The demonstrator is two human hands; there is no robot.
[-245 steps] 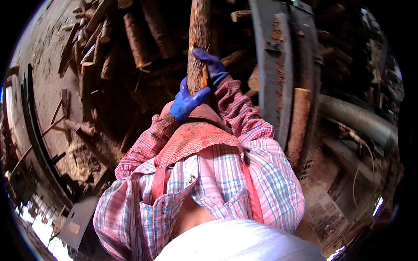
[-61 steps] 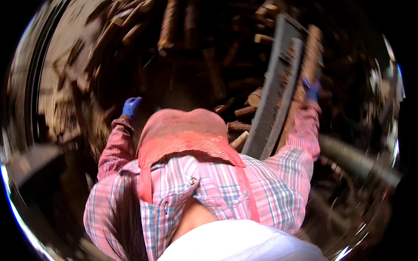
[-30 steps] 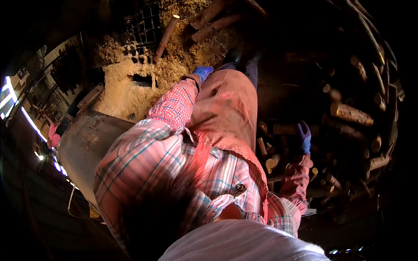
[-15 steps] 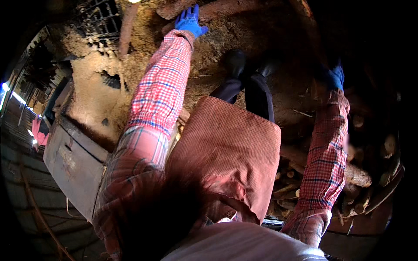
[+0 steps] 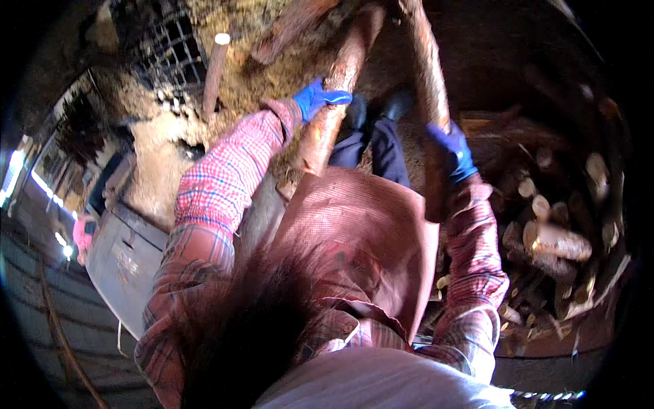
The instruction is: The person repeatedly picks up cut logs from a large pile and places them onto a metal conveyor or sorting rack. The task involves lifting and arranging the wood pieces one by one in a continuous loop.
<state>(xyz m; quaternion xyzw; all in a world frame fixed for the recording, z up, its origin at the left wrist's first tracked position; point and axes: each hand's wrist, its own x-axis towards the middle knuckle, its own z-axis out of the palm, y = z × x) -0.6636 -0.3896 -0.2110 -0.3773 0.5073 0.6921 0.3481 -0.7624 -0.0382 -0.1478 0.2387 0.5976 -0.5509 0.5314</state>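
Note:
Both my hands wear blue gloves. My left hand is closed round a brown, bark-covered log, its thumb lying across the bark. That log slants from the upper middle down toward my apron. On the right, my right hand grips a second, thinner log from its outer side. This one runs from the top edge down past my glove, its lower end in shadow beside the apron. The fingers on the far side of each log are partly hidden.
Several cut logs lie heaped at the right. A black grate, a short log with a pale end and another log are ahead. At left stand a grey metal box and, farther off, a person in pink.
Both hands have come closer to my body and toward each other. Each now holds a log raised off the ground; before, the left glove lay spread near logs and the right was in shadow.

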